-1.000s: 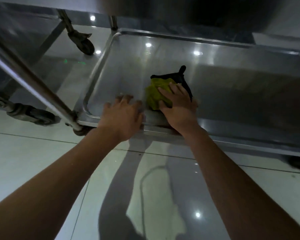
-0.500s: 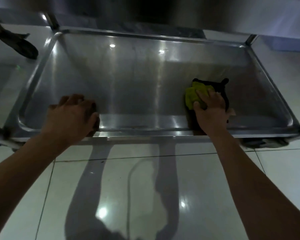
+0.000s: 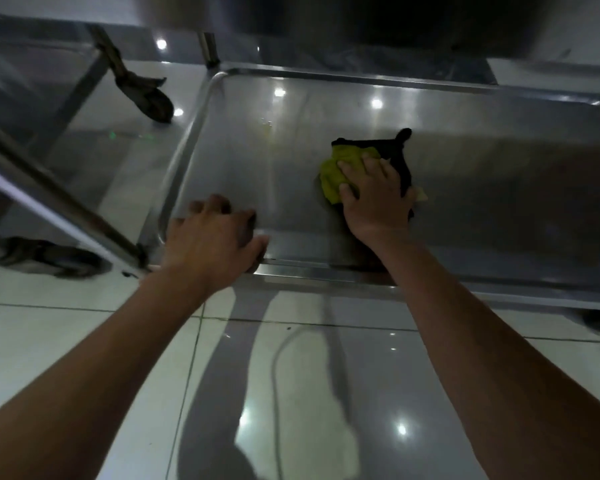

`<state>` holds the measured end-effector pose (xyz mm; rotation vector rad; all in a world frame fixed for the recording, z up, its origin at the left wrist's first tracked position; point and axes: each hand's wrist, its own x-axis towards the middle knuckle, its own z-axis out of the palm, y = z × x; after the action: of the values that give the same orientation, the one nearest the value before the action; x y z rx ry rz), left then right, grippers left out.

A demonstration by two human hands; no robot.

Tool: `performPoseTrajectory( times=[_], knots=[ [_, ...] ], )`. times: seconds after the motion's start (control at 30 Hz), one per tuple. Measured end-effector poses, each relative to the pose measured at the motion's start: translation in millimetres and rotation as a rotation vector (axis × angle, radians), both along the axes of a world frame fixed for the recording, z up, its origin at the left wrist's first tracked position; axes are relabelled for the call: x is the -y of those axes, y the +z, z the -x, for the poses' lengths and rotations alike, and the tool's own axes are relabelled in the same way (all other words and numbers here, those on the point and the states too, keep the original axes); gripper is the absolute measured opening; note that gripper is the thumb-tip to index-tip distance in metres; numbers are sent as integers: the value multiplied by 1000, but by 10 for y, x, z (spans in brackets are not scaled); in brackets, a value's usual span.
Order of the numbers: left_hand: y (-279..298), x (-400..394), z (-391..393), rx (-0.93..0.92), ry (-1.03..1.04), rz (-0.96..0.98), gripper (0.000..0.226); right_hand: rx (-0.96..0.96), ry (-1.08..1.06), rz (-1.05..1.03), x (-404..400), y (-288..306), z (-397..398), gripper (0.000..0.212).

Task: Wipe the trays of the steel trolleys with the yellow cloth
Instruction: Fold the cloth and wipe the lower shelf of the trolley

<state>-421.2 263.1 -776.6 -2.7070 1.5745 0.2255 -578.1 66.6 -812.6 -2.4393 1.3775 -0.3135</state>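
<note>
- Pressing the yellow cloth (image 3: 338, 168) flat on the floor of the steel tray (image 3: 257, 157), near the front rim, with the right hand (image 3: 378, 199): fingers spread and straight, not clenched.
- Gripping the tray's front rim with the left hand (image 3: 212, 237), fingers curled over it, probably to steady the trolley (image 3: 84, 220).
- Soft, light and limp by the look; black on the far side; apt to bunch and slide on slick steel.
- Possibly damp, though too dim to tell.
- Best worked by palm pressure over the middle, with loose edges tucked under the fingers.

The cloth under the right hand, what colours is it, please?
Yellow cloth with black edging; head view.
</note>
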Motion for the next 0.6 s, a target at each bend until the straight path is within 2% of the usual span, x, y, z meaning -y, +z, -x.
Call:
performPoseTrajectory(
  times=[0.17, 0.4, 0.5, 0.6],
  knots=[
    [-137, -108, -129, -28, -44, 12, 61, -20, 222, 13, -311, -5, -901, 42],
    [-193, -202, -131, -72, -100, 53, 50, -68, 605, -157, -680, 156, -1968, 45],
    [-164, -210, -139, -82, -95, 41, 54, -132, 687, -180, -625, 185, -2019, 47],
    [-94, -181, -87, -97, -60, 5, 60, -22, 658, -190, -549, 159, -1848, 45]
  ],
)
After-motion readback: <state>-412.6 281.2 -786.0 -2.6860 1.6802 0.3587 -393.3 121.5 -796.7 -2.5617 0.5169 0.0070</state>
